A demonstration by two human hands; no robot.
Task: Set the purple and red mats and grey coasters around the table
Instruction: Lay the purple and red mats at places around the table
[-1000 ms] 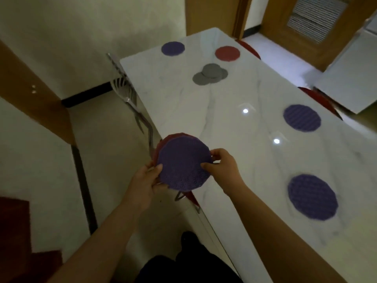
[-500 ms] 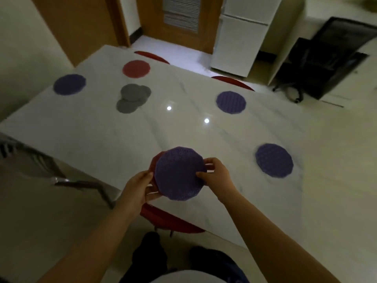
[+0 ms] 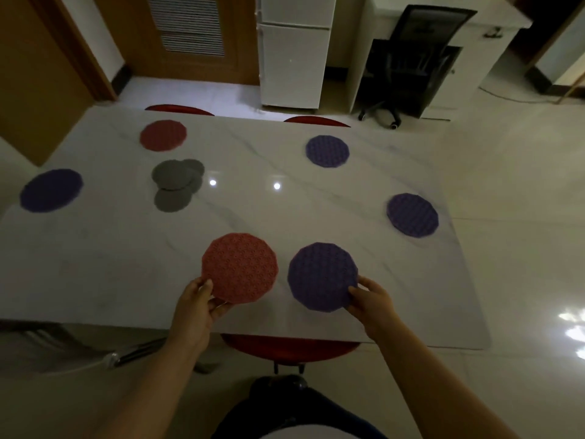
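My left hand (image 3: 196, 304) grips a red mat (image 3: 240, 267) by its near edge, above the white marble table (image 3: 95, 255). My right hand (image 3: 372, 299) pinches a purple mat (image 3: 323, 275) at its right side, just beside the red one. Three purple mats lie on the table: far left (image 3: 50, 190), far middle (image 3: 327, 151), and right (image 3: 412, 214). Another red mat (image 3: 163, 135) rests at the far side. A pile of grey coasters (image 3: 175, 182) sits left of centre.
Red chair seats show at the near edge (image 3: 289, 346) and at the far edge (image 3: 179, 109) (image 3: 316, 120). A metal chair (image 3: 79, 353) stands at the near left. Beyond the table are a white fridge (image 3: 292, 49), a black office chair (image 3: 411, 64) and a wooden door (image 3: 190, 33).
The stacked mats have been split: the red one is now in my left hand and the purple one in my right. My view swung round to face the table's long side.
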